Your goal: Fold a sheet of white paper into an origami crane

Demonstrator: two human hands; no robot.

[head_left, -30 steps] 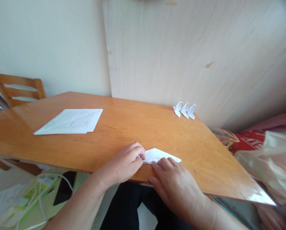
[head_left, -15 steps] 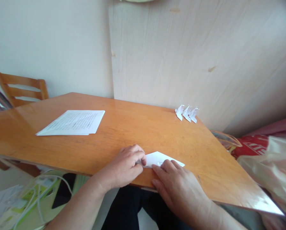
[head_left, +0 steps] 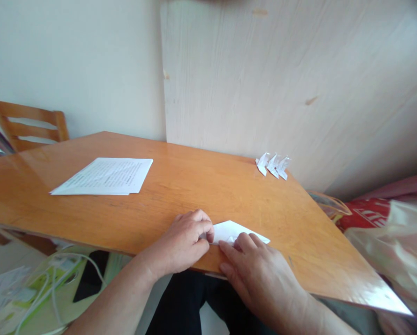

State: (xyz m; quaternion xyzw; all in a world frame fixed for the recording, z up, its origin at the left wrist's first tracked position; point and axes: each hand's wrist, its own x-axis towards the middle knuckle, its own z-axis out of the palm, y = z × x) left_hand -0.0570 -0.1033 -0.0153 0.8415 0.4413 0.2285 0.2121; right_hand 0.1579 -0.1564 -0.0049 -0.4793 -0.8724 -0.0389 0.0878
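1. Right hand (head_left: 260,265): fingers bent, pressing on the near edge of the folded white paper (head_left: 230,228); whether they also grip it cannot be told.
2. Left hand (head_left: 184,242): fingers curled narrow, holding the paper's left end.
3. Paper: flat on the desk (head_left: 191,181), near its front edge, peak pointing away.
4. Printed sheets (head_left: 107,177): stacked, farther back on the left.
5. Three small folded paper pieces (head_left: 273,166): in a row, far right.
6. Wooden chair (head_left: 34,122): beyond, far left.
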